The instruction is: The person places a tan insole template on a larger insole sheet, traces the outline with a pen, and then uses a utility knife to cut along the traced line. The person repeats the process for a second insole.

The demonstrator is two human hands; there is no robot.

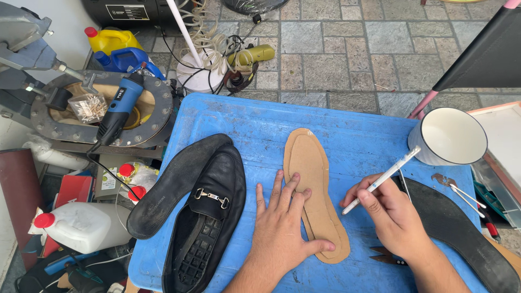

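left hand point(282, 230): flat, fingers spread, pressing down on the tan insole point(313, 190); not gripping, only bearing on it.
right hand point(392, 214): closed round a white pen point(382, 178), held like a writing tool, tip just beside the insole's right edge.
insole: lies lengthwise in the middle of the blue table point(353, 130), toe toward the far edge, heel toward the near edge.
risk, slip: the insole is thin and the table looks slick; if the flat hand eases off it could turn under the pen and spoil a line.
risk, cup: the white cup point(449, 135) stands at the far right corner near the pen's upper end; a wide swing of the pen could knock it.
risk, scissors: dark scissors point(386, 256) lie by the near edge under the right wrist; the wrist could catch on them.
left side: a black shoe point(209, 217) and a black sole point(176, 182) crowd the near left corner, close to the left hand.
right side: another black sole point(461, 233) lies along the right edge, partly under the right forearm.
off the table: a blue heat gun point(119, 108) and jugs sit to the left.
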